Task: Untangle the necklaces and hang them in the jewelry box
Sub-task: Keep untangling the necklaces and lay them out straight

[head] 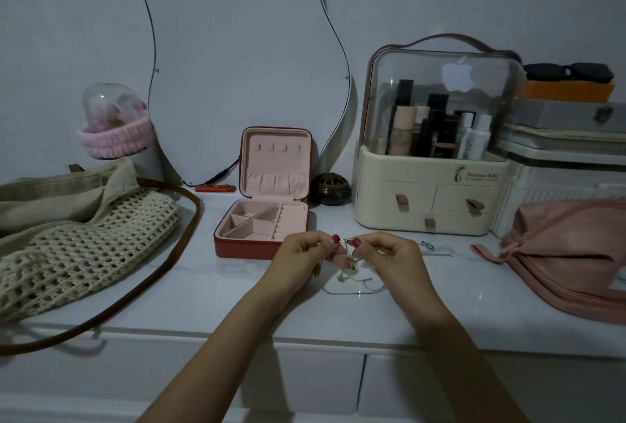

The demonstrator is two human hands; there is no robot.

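Pinching necklace tangle (346, 258) between left hand (301, 258) and right hand (389, 255) fingers; chains dangle below fingers onto worktop (203, 294); open jewelry box (264, 219) beyond left fingers.

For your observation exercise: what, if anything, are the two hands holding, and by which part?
Both the left hand and the right hand pinch the tangled necklaces at the top, near the clasp end; the chains dangle to the tabletop.

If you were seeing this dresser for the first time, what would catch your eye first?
Front and centre, the left hand and right hand pinch a tangled necklace between them above the dresser top. Just behind on the left stands the open red jewelry box, its hooks bare. The clear-domed cosmetics organizer stands to the right.
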